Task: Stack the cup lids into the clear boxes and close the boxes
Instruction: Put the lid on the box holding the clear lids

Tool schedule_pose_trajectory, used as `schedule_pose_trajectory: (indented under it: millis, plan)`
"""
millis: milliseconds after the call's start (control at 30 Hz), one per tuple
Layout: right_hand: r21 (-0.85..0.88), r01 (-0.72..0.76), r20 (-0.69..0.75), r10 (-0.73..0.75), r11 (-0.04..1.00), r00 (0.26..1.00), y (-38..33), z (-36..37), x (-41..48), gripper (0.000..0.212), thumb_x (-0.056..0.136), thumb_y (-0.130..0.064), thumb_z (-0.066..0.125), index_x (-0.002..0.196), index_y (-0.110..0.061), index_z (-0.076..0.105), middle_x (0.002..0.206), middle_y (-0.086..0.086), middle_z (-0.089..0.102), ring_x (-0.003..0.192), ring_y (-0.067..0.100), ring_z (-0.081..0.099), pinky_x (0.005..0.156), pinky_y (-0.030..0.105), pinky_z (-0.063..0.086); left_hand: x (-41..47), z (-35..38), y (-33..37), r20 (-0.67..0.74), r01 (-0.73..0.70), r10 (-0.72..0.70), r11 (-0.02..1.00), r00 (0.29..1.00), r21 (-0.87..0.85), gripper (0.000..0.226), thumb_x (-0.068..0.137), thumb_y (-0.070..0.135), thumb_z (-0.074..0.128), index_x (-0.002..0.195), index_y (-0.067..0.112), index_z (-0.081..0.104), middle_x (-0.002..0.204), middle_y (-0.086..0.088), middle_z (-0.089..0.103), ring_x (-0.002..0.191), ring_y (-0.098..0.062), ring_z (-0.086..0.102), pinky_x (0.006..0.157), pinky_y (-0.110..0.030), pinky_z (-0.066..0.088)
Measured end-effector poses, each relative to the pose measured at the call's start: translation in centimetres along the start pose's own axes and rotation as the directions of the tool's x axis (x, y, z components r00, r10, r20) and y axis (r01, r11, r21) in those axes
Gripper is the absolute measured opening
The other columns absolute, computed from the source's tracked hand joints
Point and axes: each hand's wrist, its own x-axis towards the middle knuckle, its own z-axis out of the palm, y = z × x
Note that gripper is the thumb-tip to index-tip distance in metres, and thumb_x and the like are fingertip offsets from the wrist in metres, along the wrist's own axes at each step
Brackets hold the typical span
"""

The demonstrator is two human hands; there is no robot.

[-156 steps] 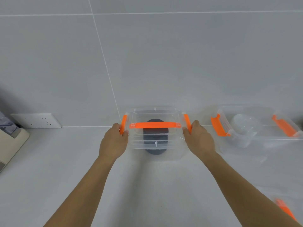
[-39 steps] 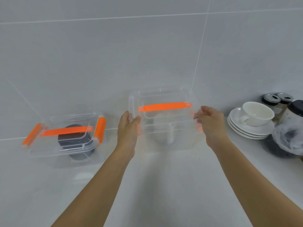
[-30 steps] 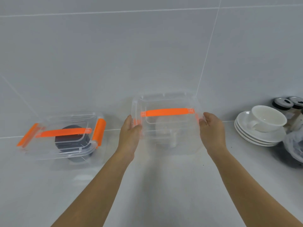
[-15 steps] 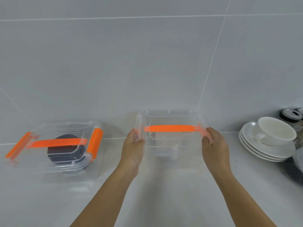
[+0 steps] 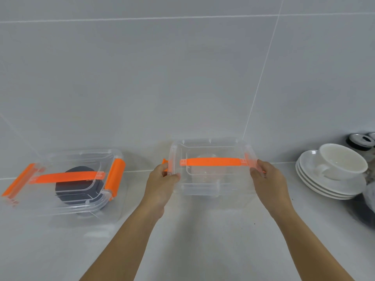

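Two clear boxes with orange handles and latches stand on the white counter by the tiled wall. The left box (image 5: 67, 183) has its cover on, and a stack of dark cup lids (image 5: 78, 185) shows through it. The middle box (image 5: 212, 169) holds clear cup lids (image 5: 207, 169), faint through the plastic, under a cover with an orange handle (image 5: 211, 161). My left hand (image 5: 162, 177) grips its left end at the orange latch. My right hand (image 5: 263, 173) grips its right end at the other latch.
A white cup (image 5: 341, 161) sits on stacked saucers (image 5: 328, 183) at the right. Behind it are jars with dark lids (image 5: 360, 139), and a dark object lies at the right edge (image 5: 370, 203). The tiled wall rises just behind the boxes.
The cover has come down onto the middle box. Both hands have dropped to its ends and now press at the orange latches. The view has tilted down slightly.
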Motion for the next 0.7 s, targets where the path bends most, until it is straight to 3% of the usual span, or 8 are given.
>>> schedule_pose_trajectory:
  millis: [167,233,300,400,467,533,633,700]
  plan:
    - [0.024,-0.026,-0.003,0.026,0.999,1.0,0.6,-0.4,0.7,0.02,0.091,-0.025,0.053,0.088,-0.009,0.065,0.074,0.007,0.061,0.068,0.025,0.053,0.059,0.031,0.039,0.1,-0.5,0.1,-0.006,0.044,-0.044,0.998,0.999,0.044,0.029,0.085,0.007,0.058,0.113,0.017,0.055,0.097,0.001,0.058,0.093,-0.02,0.055,0.067,-0.02,0.041]
    - [0.058,-0.031,-0.013,0.032,0.998,0.999,0.8,-0.5,0.9,0.017,0.088,-0.023,0.057,0.096,-0.011,0.066,0.086,0.005,0.066,0.081,0.025,0.059,0.067,0.032,0.042,0.1,-0.5,0.0,-0.013,0.052,-0.052,0.996,0.999,0.067,0.027,0.086,0.011,0.058,0.112,0.016,0.054,0.094,0.001,0.058,0.089,-0.02,0.056,0.065,-0.021,0.04]
    - [0.057,-0.044,-0.056,0.048,0.997,0.997,1.0,-0.4,1.0,0.031,0.085,-0.021,0.061,0.115,-0.011,0.06,0.108,0.006,0.063,0.101,0.025,0.057,0.086,0.035,0.044,0.0,-0.5,-0.1,-0.054,0.042,-0.036,0.994,0.998,0.104,0.026,0.087,0.019,0.058,0.112,0.015,0.056,0.095,-0.001,0.059,0.084,-0.018,0.058,0.065,-0.022,0.041]
    - [0.257,-0.279,0.007,0.287,0.925,0.958,1.0,-0.2,0.9,0.072,0.082,-0.035,0.067,0.142,-0.014,0.033,0.145,0.009,0.04,0.13,0.028,0.041,0.108,0.043,0.031,0.6,-0.8,-0.8,-0.221,0.09,-0.034,0.965,0.975,0.246,0.061,0.08,0.038,0.065,0.133,0.014,0.045,0.131,-0.005,0.048,0.12,-0.024,0.048,0.098,-0.038,0.041]
    - [0.376,-0.453,0.174,0.419,0.808,0.891,1.4,-0.2,0.9,0.075,0.077,-0.045,0.069,0.138,-0.013,0.038,0.142,0.009,0.044,0.126,0.03,0.045,0.104,0.044,0.035,0.6,-0.9,-0.9,-0.215,0.186,-0.147,0.967,0.966,0.175,0.088,0.076,0.044,0.069,0.146,0.016,0.025,0.149,-0.007,0.031,0.136,-0.028,0.034,0.111,-0.045,0.03]
    - [0.394,-0.528,0.319,0.427,0.752,0.846,1.9,-0.4,0.8,0.067,0.072,-0.053,0.069,0.122,-0.01,0.057,0.126,0.013,0.059,0.112,0.031,0.056,0.094,0.042,0.044,0.5,-0.8,-1.0,-0.081,0.299,-0.298,0.954,0.951,0.006,0.097,0.074,0.048,0.071,0.149,0.018,0.017,0.149,-0.007,0.035,0.135,-0.03,0.037,0.109,-0.045,0.03]
    - [0.43,-0.503,0.306,0.404,0.749,0.862,1.9,-0.4,0.7,0.054,0.073,-0.049,0.071,0.102,-0.003,0.065,0.11,0.018,0.065,0.101,0.028,0.061,0.084,0.039,0.049,0.2,-0.8,-1.3,0.059,0.375,-0.371,0.917,0.927,-0.133,0.071,0.074,0.046,0.071,0.132,0.013,0.046,0.125,-0.007,0.059,0.113,-0.026,0.056,0.099,-0.043,0.043]
    - [0.452,-0.455,0.217,0.4,0.767,0.891,1.8,-0.1,0.9,0.04,0.077,-0.04,0.071,0.092,-0.004,0.064,0.098,0.016,0.064,0.087,0.026,0.059,0.074,0.035,0.048,0.2,-0.6,-1.3,0.047,0.342,-0.34,0.919,0.939,-0.194,0.051,0.078,0.037,0.07,0.12,0.012,0.057,0.11,-0.007,0.064,0.104,-0.026,0.06,0.091,-0.041,0.049]
